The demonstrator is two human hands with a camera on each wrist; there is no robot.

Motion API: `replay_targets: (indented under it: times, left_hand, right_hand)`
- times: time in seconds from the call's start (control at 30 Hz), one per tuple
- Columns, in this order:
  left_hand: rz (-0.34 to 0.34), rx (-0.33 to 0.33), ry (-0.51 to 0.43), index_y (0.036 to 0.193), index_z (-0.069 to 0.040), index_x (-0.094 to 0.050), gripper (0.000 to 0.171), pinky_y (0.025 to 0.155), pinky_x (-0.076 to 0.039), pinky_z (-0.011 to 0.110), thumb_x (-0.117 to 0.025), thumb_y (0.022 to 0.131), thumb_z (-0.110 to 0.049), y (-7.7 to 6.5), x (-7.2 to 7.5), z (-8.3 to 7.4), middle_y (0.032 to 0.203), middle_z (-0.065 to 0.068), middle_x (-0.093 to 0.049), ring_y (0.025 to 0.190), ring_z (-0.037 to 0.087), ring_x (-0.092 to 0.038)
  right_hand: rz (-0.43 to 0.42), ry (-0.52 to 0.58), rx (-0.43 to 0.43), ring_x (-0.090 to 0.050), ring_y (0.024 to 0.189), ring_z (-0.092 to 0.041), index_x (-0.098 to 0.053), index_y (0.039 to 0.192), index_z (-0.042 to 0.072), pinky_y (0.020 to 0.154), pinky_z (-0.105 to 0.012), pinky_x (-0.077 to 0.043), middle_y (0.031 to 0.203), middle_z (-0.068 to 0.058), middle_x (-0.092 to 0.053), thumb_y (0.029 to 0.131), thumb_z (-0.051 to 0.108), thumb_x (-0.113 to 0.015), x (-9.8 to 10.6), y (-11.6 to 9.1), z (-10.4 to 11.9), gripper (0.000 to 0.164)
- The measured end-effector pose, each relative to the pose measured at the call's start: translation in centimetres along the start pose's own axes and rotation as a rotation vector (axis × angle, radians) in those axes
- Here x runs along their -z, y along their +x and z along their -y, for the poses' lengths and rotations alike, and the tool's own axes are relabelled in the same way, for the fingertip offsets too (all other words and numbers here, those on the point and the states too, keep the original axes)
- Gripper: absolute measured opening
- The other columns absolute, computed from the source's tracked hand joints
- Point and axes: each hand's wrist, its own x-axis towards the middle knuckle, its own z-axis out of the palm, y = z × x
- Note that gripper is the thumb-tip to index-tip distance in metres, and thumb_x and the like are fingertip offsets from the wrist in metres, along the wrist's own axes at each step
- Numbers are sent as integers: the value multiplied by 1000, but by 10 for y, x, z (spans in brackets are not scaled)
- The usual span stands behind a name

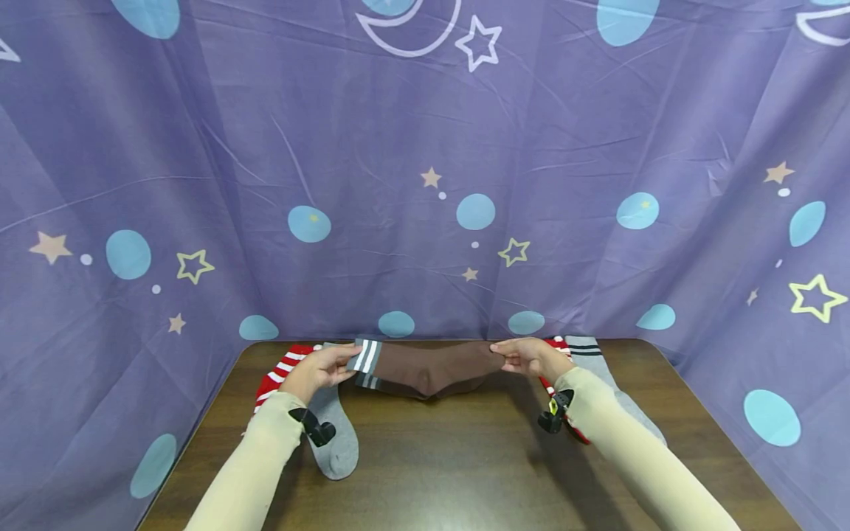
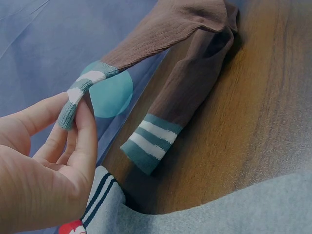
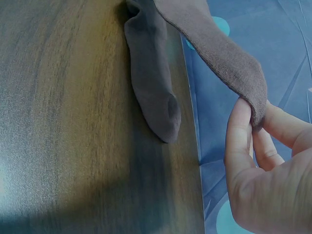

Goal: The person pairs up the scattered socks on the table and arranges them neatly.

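A brown sock with a teal-grey cuff and white stripes stretches between my two hands, raised over the table. My left hand pinches its cuff between thumb and fingers. The toe end is pinched by my right hand. Beneath it, a second, matching brown sock lies on the table; in the right wrist view its toe points along the table's far edge. Both socks come close together at mid-length, where the upper one sags.
On the left of the wooden table lie a grey sock and red-and-white striped fabric, partly behind my left arm. Another grey sock and more red-and-white fabric lie right. A patterned purple curtain surrounds the table.
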Motion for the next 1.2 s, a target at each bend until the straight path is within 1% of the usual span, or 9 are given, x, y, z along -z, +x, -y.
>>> replay_targets:
  times: [0.07,0.17,0.2,0.27,0.43,0.67,0.83,0.97,1.2]
  left_hand:
    - [0,4,3,110,-15,-69,20,97,-55,30,-77,91,-16,2,2,0,97,-2,-68,91,10,-67]
    - [-21,20,-27,93,-15,-71,5,85,-59,27,-72,94,-10,-9,-9,-3,88,-2,-70,82,9,-68]
    - [-65,30,-19,91,-16,-70,11,84,-58,25,-67,97,-7,-23,-21,-7,85,-4,-69,80,8,-67]
    - [-66,37,-37,84,-16,-66,19,73,-58,23,-62,99,-5,-28,-25,-8,79,-4,-69,74,8,-67]
    - [-75,50,-43,103,-11,-55,7,68,-58,23,-55,102,-4,-25,-24,-6,77,-3,-67,71,8,-66]
    - [-119,46,-4,117,-7,-51,16,73,-59,24,-55,102,-6,-28,-29,-4,84,-2,-64,75,8,-65]
    - [-153,60,-1,136,-2,-48,37,82,-60,27,-60,101,-7,-29,-30,-2,88,-1,-64,81,10,-65]
    - [-161,64,14,155,0,-32,61,87,-59,29,-60,101,-8,-29,-31,-2,92,0,-63,84,11,-64]
    - [-131,45,74,158,0,-24,64,94,-54,31,-56,103,-10,-22,-30,1,86,-5,-63,84,9,-62]
  right_hand:
    - [4,4,-1,-63,67,-1,-68,81,21,68,-17,-55,72,11,-69,105,7,-53,-1,1,-1,31]
    - [1,23,-6,-64,66,-2,-69,80,20,67,-17,-56,71,10,-69,104,6,-54,-2,2,-3,32]
    - [1,28,-8,-64,66,-2,-69,79,19,67,-17,-56,71,10,-69,104,5,-54,-2,2,-3,33]
    - [7,36,-9,-65,66,-2,-69,79,19,67,-17,-56,70,10,-70,104,5,-53,-3,2,-4,33]
    - [16,41,-7,-67,69,-2,-69,82,18,69,-17,-56,72,9,-71,105,4,-52,-3,3,-6,31]
    - [-11,30,-10,-63,68,-3,-68,82,18,68,-17,-56,72,9,-69,103,5,-55,-4,8,-11,28]
    - [-27,27,-20,-62,70,-3,-68,82,18,69,-18,-56,73,9,-69,103,6,-56,-4,10,-13,28]
    - [-42,43,-31,-64,70,-4,-68,82,17,69,-19,-57,74,8,-70,103,5,-56,-3,12,-14,27]
    - [-53,49,-37,-64,69,-5,-68,83,17,68,-20,-57,73,8,-70,102,5,-58,-4,15,-12,25]
